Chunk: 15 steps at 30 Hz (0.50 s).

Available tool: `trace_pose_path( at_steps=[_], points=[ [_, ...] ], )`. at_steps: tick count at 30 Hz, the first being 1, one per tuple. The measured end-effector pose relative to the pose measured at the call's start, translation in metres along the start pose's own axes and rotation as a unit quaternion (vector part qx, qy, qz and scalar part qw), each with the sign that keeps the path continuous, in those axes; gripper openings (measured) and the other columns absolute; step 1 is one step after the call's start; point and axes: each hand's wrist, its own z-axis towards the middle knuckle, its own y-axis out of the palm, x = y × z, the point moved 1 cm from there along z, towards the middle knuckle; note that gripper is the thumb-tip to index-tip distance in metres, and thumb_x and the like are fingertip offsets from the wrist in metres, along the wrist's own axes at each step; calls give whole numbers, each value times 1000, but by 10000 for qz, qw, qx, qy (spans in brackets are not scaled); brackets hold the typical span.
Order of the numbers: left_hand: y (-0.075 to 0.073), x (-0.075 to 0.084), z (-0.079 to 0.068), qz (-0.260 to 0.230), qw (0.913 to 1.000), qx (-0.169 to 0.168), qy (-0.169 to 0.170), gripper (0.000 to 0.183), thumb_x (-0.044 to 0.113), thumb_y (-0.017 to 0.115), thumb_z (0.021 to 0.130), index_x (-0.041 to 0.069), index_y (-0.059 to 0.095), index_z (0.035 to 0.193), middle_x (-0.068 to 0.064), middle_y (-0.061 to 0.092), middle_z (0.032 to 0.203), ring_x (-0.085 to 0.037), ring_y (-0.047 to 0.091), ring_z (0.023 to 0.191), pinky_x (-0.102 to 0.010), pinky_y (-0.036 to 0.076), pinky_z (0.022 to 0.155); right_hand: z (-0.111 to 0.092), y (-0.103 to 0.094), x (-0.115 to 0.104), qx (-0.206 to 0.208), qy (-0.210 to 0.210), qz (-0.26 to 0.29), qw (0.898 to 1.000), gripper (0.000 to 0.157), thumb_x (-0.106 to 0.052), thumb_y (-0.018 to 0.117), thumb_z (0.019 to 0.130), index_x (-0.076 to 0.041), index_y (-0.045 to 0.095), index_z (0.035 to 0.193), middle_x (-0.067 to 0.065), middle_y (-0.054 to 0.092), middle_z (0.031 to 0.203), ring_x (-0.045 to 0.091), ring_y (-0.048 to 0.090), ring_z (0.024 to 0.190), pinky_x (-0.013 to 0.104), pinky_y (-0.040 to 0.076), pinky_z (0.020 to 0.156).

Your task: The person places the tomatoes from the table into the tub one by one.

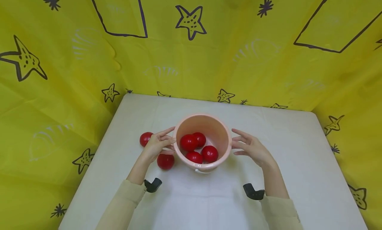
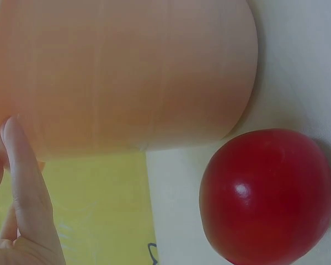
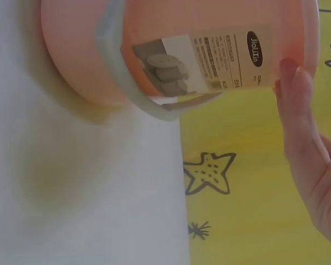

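A pink bucket [image 1: 215,130] stands on the white table with several red tomatoes [image 1: 210,153] inside. My left hand [image 1: 156,144] touches the left side of its rim with fingers mostly straight. On the opposite side, my right hand [image 1: 252,148] has its extended fingertips against the rim. Two more tomatoes lie outside: one [image 1: 165,161] below my left hand near the bucket, the other [image 1: 145,139] partly behind that hand. The left wrist view shows one tomato [image 2: 267,199] close to the bucket wall. A printed label [image 3: 209,63] and pale handle [image 3: 121,77] appear in the right wrist view.
The white table [image 1: 292,147] has edges at the back and both sides. Yellow curtains [image 1: 167,57] with starfish drawings hang around it. Black curved pieces [image 1: 253,192] sit at both wrists.
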Motion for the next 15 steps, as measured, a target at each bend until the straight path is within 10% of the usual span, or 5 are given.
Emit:
trace_pose_path(
  at_steps=[15],
  points=[
    [0, 0, -1, -19, 10000, -40, 29, 52, 14, 63, 85, 21, 46, 134, -16, 61, 99, -24, 65, 73, -37, 55, 68, -3, 14, 3, 12, -114, 96, 9999, 70, -16, 68, 80, -12, 34, 141, 19, 42, 124, 28, 55, 99, 36, 54, 75]
  ],
)
